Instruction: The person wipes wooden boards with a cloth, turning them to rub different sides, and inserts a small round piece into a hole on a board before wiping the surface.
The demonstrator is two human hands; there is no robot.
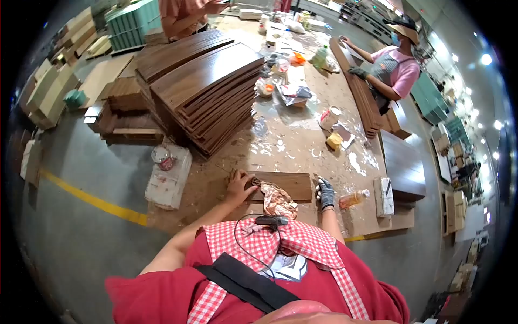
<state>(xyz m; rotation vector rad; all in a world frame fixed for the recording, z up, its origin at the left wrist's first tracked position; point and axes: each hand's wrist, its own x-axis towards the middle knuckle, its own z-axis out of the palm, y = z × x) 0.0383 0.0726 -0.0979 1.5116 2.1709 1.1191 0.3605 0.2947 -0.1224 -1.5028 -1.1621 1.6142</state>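
A small dark brown wooden board [299, 186] lies flat on the worktable, close to my body. My bare left hand [238, 186] is at the board's left end, its fingers bent round a small dark item too small to name. Beside those fingers, a crumpled, stained cloth [278, 201] lies over the board's near edge. My right hand [325, 194], in a grey glove, rests on the table just right of the board, fingers stretched out and nothing in them. A bottle of amber liquid [354, 199] lies to the right of that hand.
Tall stacked brown panels [202, 81] stand at the left of the worktable [302, 146]. A jar [161, 154] sits on a white block at left. Another white block [384, 197] is at right. A co-worker [396, 65] stands by long boards; another person [181, 19] is behind the stack.
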